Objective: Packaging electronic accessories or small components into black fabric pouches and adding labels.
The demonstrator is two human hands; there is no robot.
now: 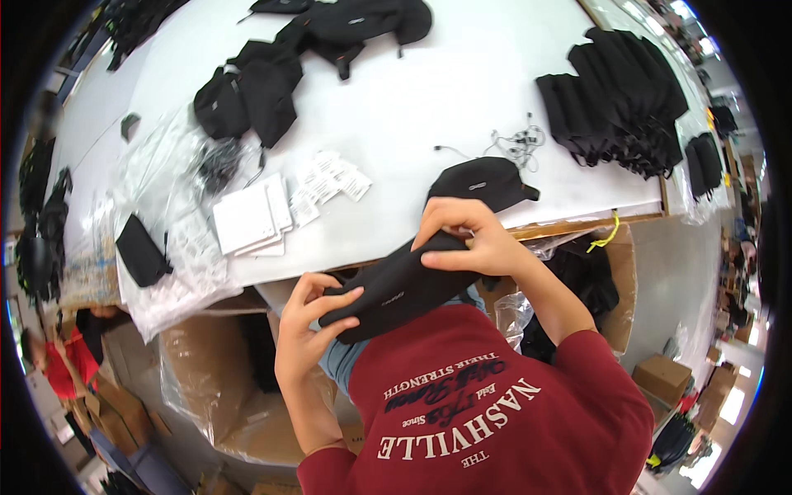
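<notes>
Between my hands, in front of my body at the table's near edge, a long black fabric pouch [400, 285] with a small pale mark is held up at a slant. My left hand [309, 322] grips its lower left end, thumb and fingers closed on the cloth. The upper right end is pinched by my right hand [466, 235], fingertips curled over the corner. Just beyond my right hand, a similar black pouch [474, 183] lies on the white table [421, 107]. My fingers and the angle hide the underside of the held pouch.
Loose black bags [355, 23] lie at the far side, and a stack of black pouches [615, 99] stands right. Thin black cords [520, 147], white cards [249, 218], paper tags [330, 177] and clear plastic bags [169, 206] lie about. Open cardboard boxes [206, 371] sit under the edge.
</notes>
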